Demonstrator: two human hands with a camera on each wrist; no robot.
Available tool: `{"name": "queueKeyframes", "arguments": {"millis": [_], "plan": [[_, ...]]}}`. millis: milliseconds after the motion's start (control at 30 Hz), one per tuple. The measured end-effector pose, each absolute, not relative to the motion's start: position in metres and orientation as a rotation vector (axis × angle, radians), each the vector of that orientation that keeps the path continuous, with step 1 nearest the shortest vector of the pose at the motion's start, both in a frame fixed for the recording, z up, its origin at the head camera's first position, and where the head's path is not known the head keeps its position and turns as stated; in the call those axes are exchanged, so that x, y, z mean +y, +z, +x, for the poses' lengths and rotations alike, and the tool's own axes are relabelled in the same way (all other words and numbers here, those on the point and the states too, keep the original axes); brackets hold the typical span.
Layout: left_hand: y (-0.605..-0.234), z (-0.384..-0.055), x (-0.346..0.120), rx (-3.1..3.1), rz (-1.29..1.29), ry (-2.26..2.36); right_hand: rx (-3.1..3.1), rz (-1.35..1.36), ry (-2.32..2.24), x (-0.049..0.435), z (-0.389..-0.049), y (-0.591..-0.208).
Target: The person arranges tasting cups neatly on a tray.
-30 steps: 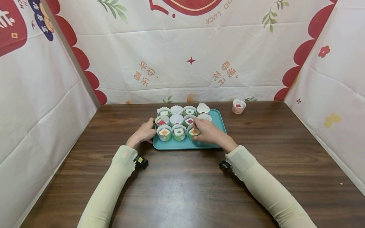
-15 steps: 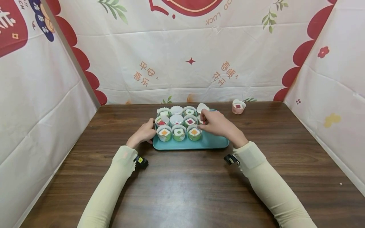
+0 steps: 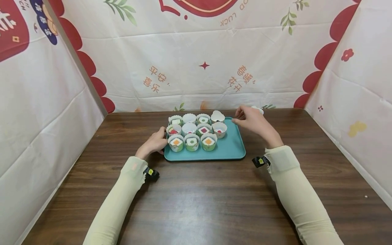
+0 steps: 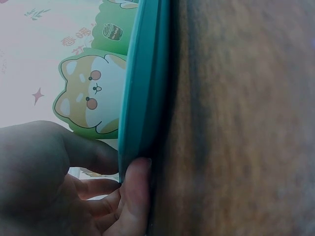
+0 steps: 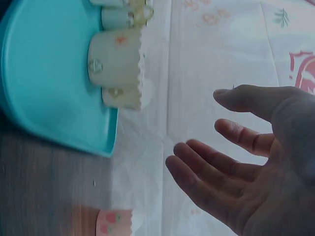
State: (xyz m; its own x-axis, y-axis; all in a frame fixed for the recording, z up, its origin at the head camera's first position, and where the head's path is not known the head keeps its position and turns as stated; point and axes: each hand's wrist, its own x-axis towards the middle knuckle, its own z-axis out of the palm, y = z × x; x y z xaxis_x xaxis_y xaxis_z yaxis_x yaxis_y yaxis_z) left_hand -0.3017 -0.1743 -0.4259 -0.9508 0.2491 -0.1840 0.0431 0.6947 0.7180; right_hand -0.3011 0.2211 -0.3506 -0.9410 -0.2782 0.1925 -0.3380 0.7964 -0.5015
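Note:
A teal tray (image 3: 234, 146) on the table carries rows of scalloped paper baking cups. My left hand (image 3: 154, 141) grips its left rim, with fingers (image 4: 137, 189) on either side of the edge in the left wrist view. Beside that hand stands a green cup with a dog face (image 4: 93, 96). Past the tray's far right corner, my right hand (image 3: 252, 120) is in the air with nothing in it, fingers apart. A white cup (image 3: 219, 130) stands at the right of the middle row. The pink strawberry cup (image 5: 113, 222) is off the tray, mostly hidden behind my right hand in the head view.
Several cups hold pieces with white, orange, green or red tops, such as the front cup (image 3: 209, 142). The wooden table (image 3: 190, 200) reaches a printed cloth (image 3: 196, 78) at the back, with cloth at both sides too.
My right hand has left the white cup in the middle row and moved right and back toward the pink cup, its fingers opening. The left hand has stayed at the tray rim.

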Motion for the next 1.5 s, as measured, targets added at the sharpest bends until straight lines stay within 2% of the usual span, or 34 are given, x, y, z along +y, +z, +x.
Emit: {"name": "queueKeyframes", "arguments": {"millis": [833, 1500], "plan": [[-0.426, -0.301, -0.173, 2.650, 0.211, 1.080, -2.807, 0.091, 0.898, 0.273, -0.315, -0.361], [-0.425, -0.300, -0.173, 2.664, 0.211, 1.058, -2.997, 0.117, 0.833, 0.289, -0.326, -0.375]]}}
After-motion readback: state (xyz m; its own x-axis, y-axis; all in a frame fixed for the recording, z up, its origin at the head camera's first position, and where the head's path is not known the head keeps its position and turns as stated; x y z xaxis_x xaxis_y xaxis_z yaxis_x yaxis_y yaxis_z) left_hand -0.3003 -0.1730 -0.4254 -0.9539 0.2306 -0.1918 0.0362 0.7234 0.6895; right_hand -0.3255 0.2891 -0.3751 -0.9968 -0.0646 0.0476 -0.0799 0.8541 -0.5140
